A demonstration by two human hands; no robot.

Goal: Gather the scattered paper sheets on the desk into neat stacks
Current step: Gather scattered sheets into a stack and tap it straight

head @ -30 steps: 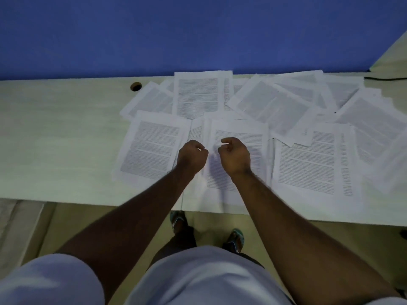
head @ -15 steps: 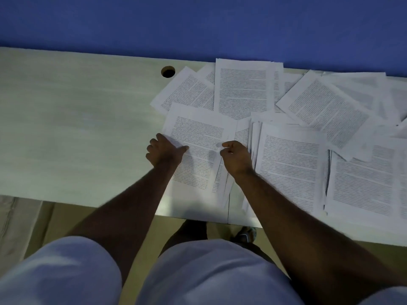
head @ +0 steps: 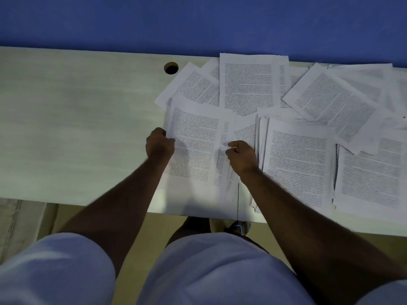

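Printed paper sheets lie scattered over the right half of a pale wooden desk [head: 77, 133]. The nearest sheet [head: 193, 146] lies in front of me, reaching the desk's front edge. My left hand [head: 159, 143] grips that sheet's left edge with curled fingers. My right hand [head: 241, 157] pinches the right edge of the same sheet, over a few offset sheets beneath. A thicker pile [head: 297, 164] lies just right of my right hand. More sheets [head: 248, 84] fan out behind, up to the wall.
A round cable hole [head: 171, 68] sits in the desk left of the papers. A blue wall [head: 198, 23] backs the desk. The desk's left half is bare wood. Below the front edge are the floor and my feet [head: 239, 227].
My left hand moved from the middle pile to the left edge of the near sheet and closed on it. The right hand shifted onto that sheet's right edge. The camera view swung left.
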